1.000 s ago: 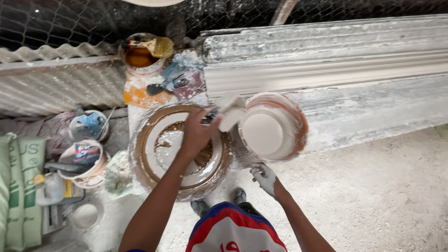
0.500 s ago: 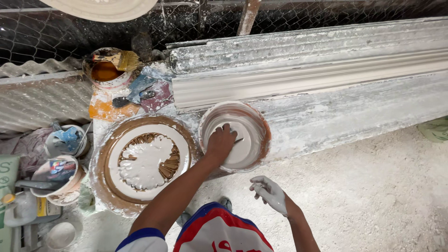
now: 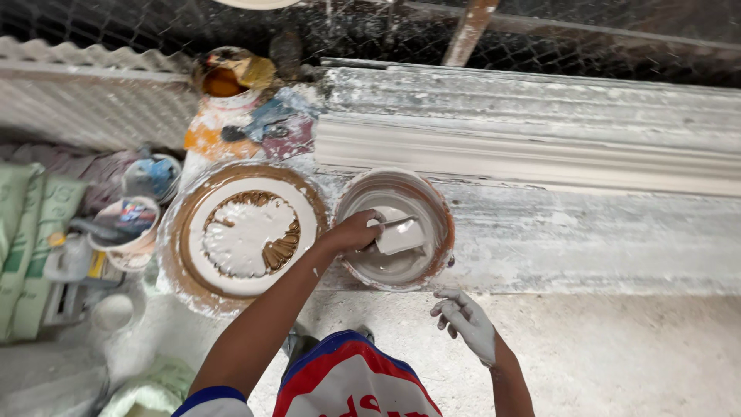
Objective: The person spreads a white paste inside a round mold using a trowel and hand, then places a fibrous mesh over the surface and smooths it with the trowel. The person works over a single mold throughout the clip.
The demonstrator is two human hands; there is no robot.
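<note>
Nearest, the right hand (image 3: pixel 465 323) hangs free, plaster-white, its fingers loosely spread. The left hand (image 3: pixel 356 230) pinches one flat scraper (image 3: pixel 400 235) inside the single bowl (image 3: pixel 440 212) of wet white mix. Beside it lies one round ornamental mould (image 3: pixel 248 233), partly filled. Left stand two small tubs (image 3: pixel 139 208); sacks (image 3: pixel 23 232) are cut off. Behind, one long cornice moulding (image 3: pixel 525 150), and a dim wire mesh (image 3: pixel 154 23).

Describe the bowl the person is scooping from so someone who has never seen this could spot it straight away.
Start at the long white moulded strip running across the bench. Just below its left end sit two round things side by side. The bowl is the right one, brown-rimmed and holding smooth white paste, with the left hand and a flat scraper in it; its neighbour, the round mould, shows a leafy pattern.
</note>
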